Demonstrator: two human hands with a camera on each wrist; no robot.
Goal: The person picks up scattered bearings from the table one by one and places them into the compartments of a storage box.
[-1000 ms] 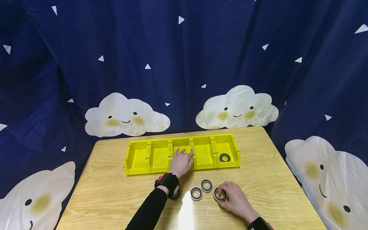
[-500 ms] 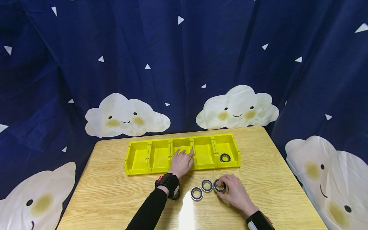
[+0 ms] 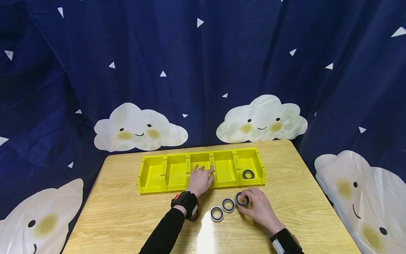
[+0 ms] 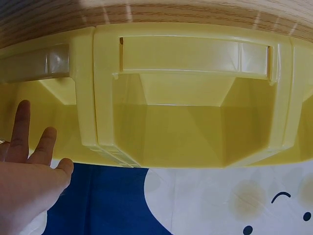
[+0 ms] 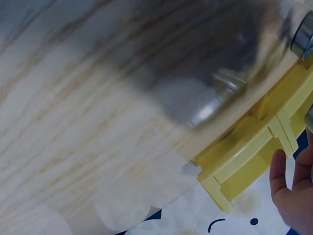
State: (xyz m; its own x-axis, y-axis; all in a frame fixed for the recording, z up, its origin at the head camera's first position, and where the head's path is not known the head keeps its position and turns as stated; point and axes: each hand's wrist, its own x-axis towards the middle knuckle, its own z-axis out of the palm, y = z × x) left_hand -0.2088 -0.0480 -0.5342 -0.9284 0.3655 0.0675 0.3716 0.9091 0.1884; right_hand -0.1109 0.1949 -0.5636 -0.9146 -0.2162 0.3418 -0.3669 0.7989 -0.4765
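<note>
In the head view my left hand (image 3: 200, 180) reaches over the middle compartment of the yellow bin row (image 3: 177, 186), fingers spread and holding nothing. The left wrist view shows that hand (image 4: 34, 188) with extended fingers in front of a bin. My right hand (image 3: 260, 209) pinches a ring-shaped ball bearing (image 3: 237, 201) between thumb and fingers, in front of the bins. Left of it, two more bearings lie flat: one close by (image 3: 223, 205), another (image 3: 212, 214) farther left. A further bearing (image 3: 194, 218) is partly hidden under my left wrist.
The rightmost compartment holds one bearing (image 3: 245, 176). The bins stand near the back of a wooden table (image 3: 120, 211). A dark blue curtain (image 3: 203, 53) with clouds hangs behind it and at both sides.
My right hand has moved away from me towards the bins with the bearing it pinches. My left hand has stayed over the middle compartment.
</note>
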